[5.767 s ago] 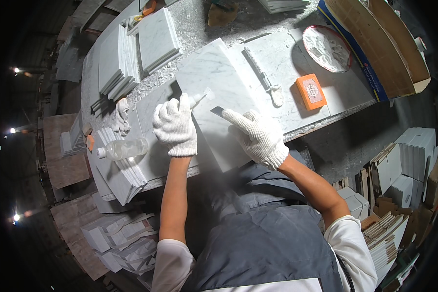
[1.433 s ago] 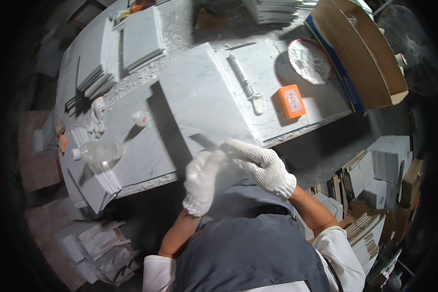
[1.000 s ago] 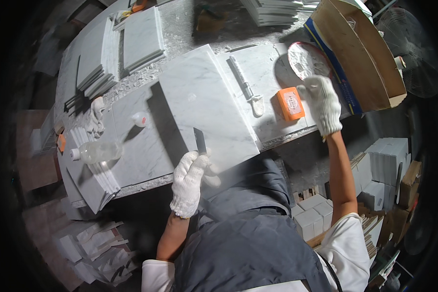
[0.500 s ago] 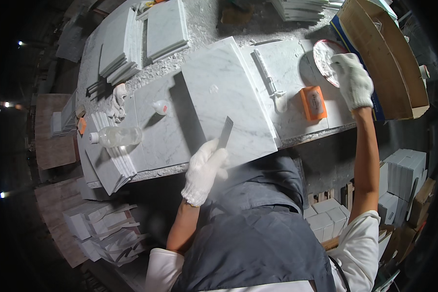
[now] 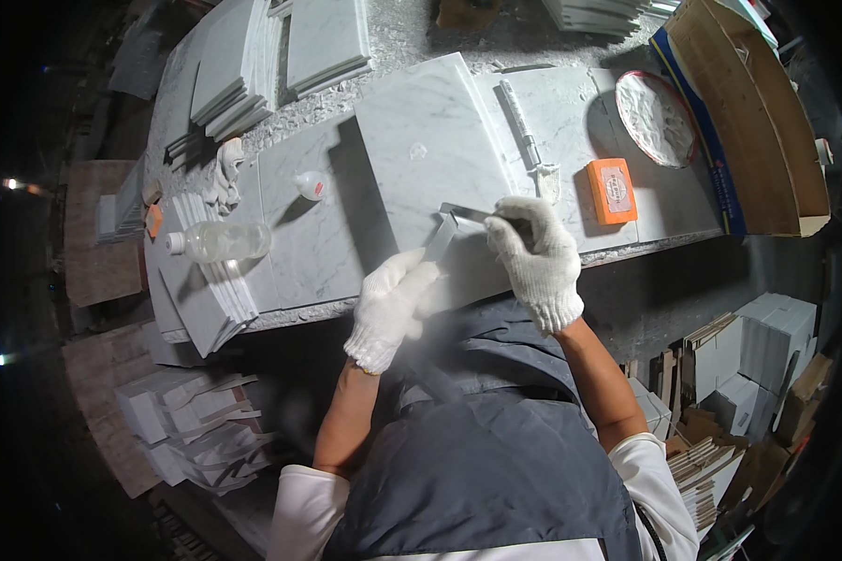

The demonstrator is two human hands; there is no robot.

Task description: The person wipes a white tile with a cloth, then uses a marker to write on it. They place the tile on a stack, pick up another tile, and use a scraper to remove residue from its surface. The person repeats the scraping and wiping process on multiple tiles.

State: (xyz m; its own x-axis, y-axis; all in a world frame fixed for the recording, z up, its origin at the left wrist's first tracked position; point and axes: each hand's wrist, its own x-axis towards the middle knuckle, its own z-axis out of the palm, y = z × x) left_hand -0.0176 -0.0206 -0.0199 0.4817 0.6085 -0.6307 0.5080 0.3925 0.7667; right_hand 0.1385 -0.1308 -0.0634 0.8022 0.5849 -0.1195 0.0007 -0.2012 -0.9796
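My left hand [image 5: 388,304], in a white knit glove, is closed around a flat metal scraper blade [image 5: 442,241] that points up and away over a marble tile [image 5: 421,112]. My gloved right hand [image 5: 538,257] pinches a second narrow metal blade [image 5: 465,212], whose tip meets or overlaps the end of the first. Its grip end is hidden by the fingers. The tile lies raised on others, with a small pale patch [image 5: 417,151] on its face. Right of it lie a slim marker-like tube [image 5: 519,122] and a white-coated spatula end [image 5: 548,184].
A red-rimmed dish [image 5: 693,140] of white paste and an orange box [image 5: 613,192] sit at right, beside an open cardboard box [image 5: 758,122]. At left are a clear bottle [image 5: 225,241], a small squeeze bottle [image 5: 311,185], a crumpled cloth [image 5: 225,178] and stacked tiles [image 5: 229,70].
My right hand has come from the paste dish leftward and nearer, bringing its blade to the left one's tip. My left hand stays nearly in place, still gripping its blade.
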